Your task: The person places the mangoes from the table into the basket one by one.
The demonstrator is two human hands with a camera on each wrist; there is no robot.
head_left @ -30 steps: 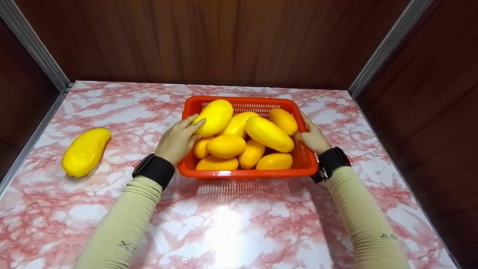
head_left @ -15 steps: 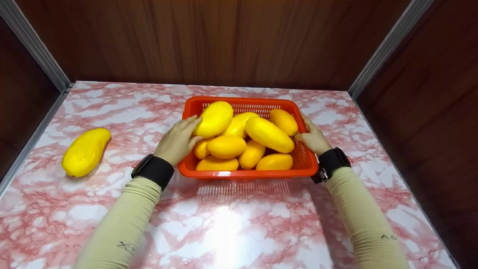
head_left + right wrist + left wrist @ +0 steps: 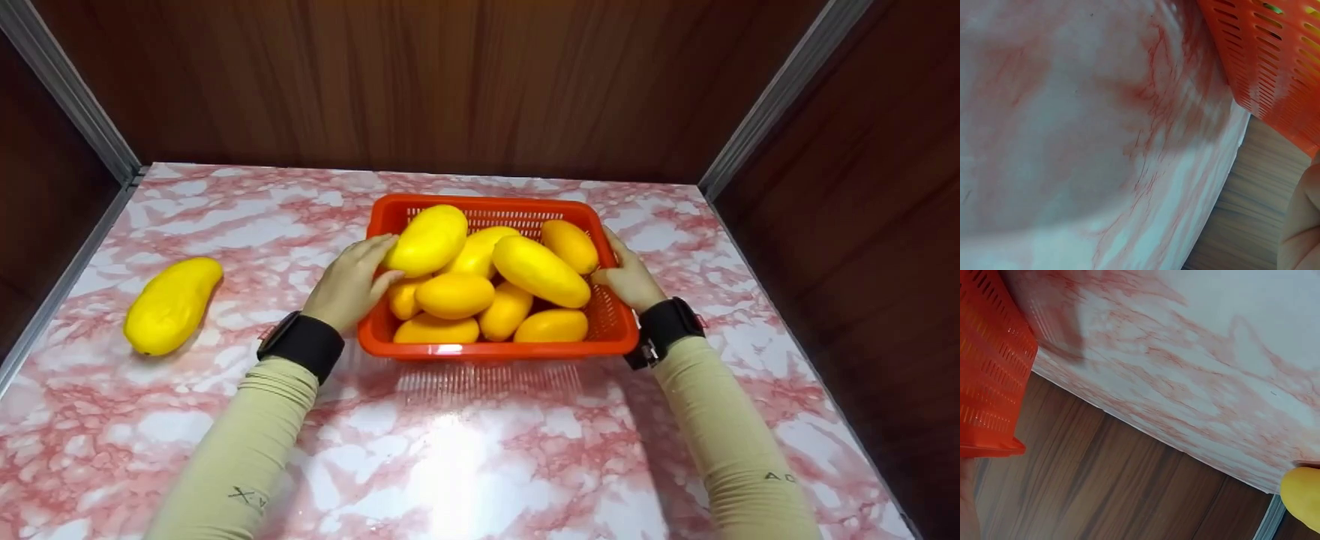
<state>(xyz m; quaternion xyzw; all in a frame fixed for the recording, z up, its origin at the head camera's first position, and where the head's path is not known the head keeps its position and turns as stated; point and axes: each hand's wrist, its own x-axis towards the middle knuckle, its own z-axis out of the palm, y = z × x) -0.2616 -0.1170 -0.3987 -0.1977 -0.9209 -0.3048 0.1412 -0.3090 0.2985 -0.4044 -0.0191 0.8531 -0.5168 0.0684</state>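
Observation:
A red plastic basket [image 3: 499, 349] with slotted walls stands mid-table in the head view, filled with several yellow mangoes. My right hand [image 3: 634, 279] grips its right rim, thumb over the inside and fingers outside. At the left rim is my left hand [image 3: 349, 281], fingers fairly straight and thumb apart, its tips beside a large yellow mango [image 3: 429, 241] lying on top of the others. Whether those tips touch the mango or only the rim is hard to tell. In the left wrist view, only a sliver of that hand shows under the basket [image 3: 988, 382].
Another long yellow mango [image 3: 172, 306] lies by itself on the left of the pink-and-white marbled table [image 3: 525, 450]. Dark wood-grain panels [image 3: 480, 82] with grey metal corner strips close off the back and both sides.
My left hand has drawn back left from the large mango, its fingers coming off it. That mango has settled slightly lower in the basket. The right hand stays at the rim.

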